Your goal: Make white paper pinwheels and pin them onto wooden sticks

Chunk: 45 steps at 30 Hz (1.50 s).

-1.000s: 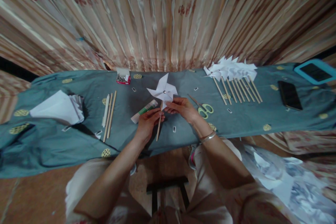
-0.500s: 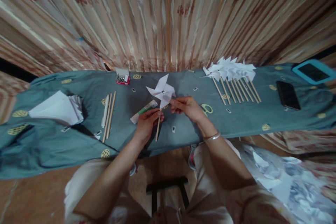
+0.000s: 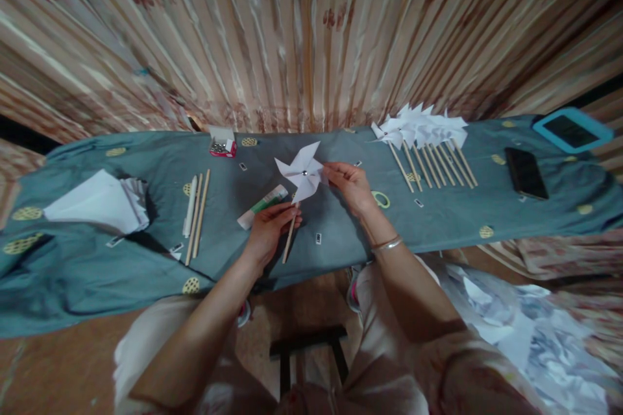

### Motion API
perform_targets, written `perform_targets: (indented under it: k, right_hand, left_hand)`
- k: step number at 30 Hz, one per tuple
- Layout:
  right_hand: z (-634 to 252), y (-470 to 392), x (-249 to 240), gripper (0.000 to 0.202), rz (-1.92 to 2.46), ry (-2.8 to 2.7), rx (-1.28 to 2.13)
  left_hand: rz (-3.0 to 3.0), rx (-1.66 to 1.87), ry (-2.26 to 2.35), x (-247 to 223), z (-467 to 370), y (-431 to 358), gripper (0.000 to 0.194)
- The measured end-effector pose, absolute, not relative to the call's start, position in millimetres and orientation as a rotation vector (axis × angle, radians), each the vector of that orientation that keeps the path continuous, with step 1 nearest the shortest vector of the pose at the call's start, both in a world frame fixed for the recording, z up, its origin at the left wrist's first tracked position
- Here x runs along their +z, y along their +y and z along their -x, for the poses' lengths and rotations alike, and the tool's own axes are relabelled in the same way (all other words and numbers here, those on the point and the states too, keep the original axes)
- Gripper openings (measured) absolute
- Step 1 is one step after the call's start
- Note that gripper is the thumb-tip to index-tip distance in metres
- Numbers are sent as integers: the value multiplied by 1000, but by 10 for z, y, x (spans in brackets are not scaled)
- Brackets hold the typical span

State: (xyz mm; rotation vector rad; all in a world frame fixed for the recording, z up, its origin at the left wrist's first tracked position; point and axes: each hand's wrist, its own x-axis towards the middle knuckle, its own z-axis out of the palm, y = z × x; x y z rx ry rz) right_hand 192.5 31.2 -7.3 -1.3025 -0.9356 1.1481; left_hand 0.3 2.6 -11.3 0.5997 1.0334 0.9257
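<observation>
A white paper pinwheel (image 3: 300, 172) with a shiny pin at its centre is held up over the table, its wooden stick (image 3: 289, 241) slanting down toward me. My left hand (image 3: 268, 228) is closed around the stick just below the paper blades. With thumb and fingers together, my right hand (image 3: 351, 187) pinches the tip of the pinwheel's right blade. A green and white box (image 3: 263, 206) lies beside my left hand, partly covered by it. Green-handled scissors (image 3: 381, 200) lie just right of my right hand, partly hidden.
Finished pinwheels (image 3: 423, 128) lie in a row at the back right, near a black phone (image 3: 525, 172) and a blue-framed tablet (image 3: 573, 130). Leftward are wooden sticks (image 3: 200, 214), a small red box of pins (image 3: 222, 148) and stacked white paper (image 3: 95, 204). Crumpled paper fills a bag (image 3: 535, 337) at lower right.
My right hand has moved up slightly along the pinwheel's right side. The blades have turned a little, and the stick leans more. My view has shifted slightly right.
</observation>
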Motion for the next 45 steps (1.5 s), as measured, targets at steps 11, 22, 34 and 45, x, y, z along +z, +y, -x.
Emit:
perform_targets:
  k: [11,22,34,45]
  right_hand:
    - [-1893,289,-107,45,1299,-924,1081]
    - [-1851,231,-51,47,1207,-800,1291]
    - [-1768,259,-128,43,1213,-828,1469]
    - [-1775,225,-49,41,1111,-776,1435]
  left_hand:
    - [-555,948,1043,-94,-12,26,36]
    - [-546,955,1048,-116,-10,35,32]
    - [-666,959,1055,-134,-29,-5,44]
    - [-691,944,1041,-151,-24,-8,42]
